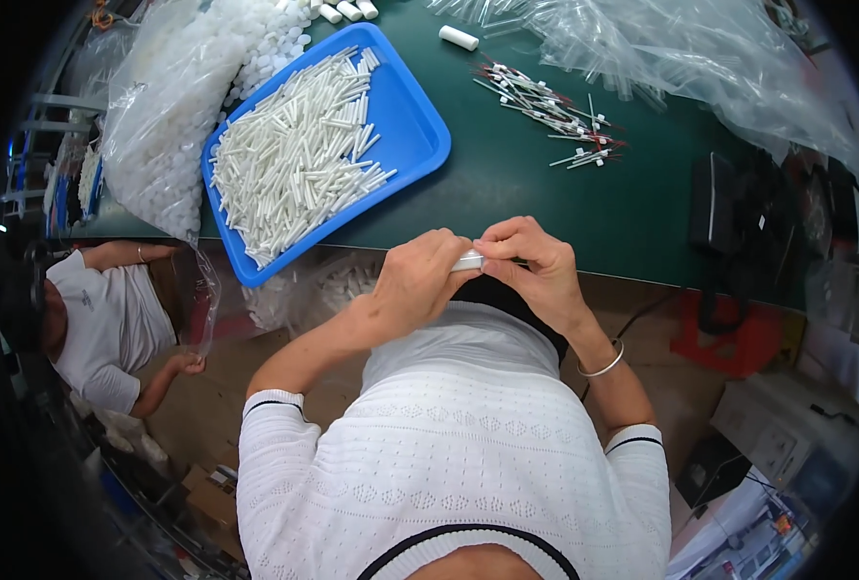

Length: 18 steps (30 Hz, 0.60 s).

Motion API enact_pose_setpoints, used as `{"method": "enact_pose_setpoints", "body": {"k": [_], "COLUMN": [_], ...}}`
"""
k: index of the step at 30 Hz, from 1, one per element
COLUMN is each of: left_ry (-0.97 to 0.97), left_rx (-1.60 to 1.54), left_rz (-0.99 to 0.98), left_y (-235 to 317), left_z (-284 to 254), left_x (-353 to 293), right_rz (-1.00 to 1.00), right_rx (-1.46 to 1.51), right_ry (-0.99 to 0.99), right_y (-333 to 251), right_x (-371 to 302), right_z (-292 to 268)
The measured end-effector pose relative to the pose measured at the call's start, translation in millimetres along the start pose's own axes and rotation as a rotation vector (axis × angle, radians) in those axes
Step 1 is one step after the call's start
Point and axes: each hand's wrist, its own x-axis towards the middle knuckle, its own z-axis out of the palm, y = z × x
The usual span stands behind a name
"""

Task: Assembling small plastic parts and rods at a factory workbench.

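Note:
Just off the table's near edge, my left hand (418,278) wraps its fingers around a short white cylinder (468,260). At the cylinder's right end, the thumb and forefinger of my right hand (534,263) are pinched together on it. Whether a smaller piece sits between those fingertips is hidden. Ahead and to the left lies a blue tray (405,145), heaped with thin white sticks (294,145). Beyond my right hand, a loose pile of thin pieces with red wires and small white connectors (545,106) is spread on the green table (507,188).
Another white cylinder (458,38) lies at the back. Clear plastic bags of white round caps (159,126) and of clear tubes (661,48) flank the table. A black device (715,203) stands at the right edge. Another person (115,324) is at the left.

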Motion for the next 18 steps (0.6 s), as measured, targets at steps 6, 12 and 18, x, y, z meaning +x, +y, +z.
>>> {"method": "enact_pose_setpoints", "body": {"k": [6,12,18], "left_ry": [-0.219,-0.298,-0.427], "left_rx": [-0.749,-1.104,-1.941], "left_rz": [-0.456,-0.464,-0.66], "left_y": [6.9,-1.9,7.4], "left_z": [-4.4,16.4,24.9], "left_x": [4.4,-4.1,-1.8], "right_rz": [0.135,0.111,0.186], "right_rx": [0.319,0.717,0.64], "right_ry": [0.042,0.01,0.029], "right_y": [-0.6,6.4,0.2], "right_x": [-0.4,0.3,0.0], "right_z": [-0.6,13.0,10.8]}}
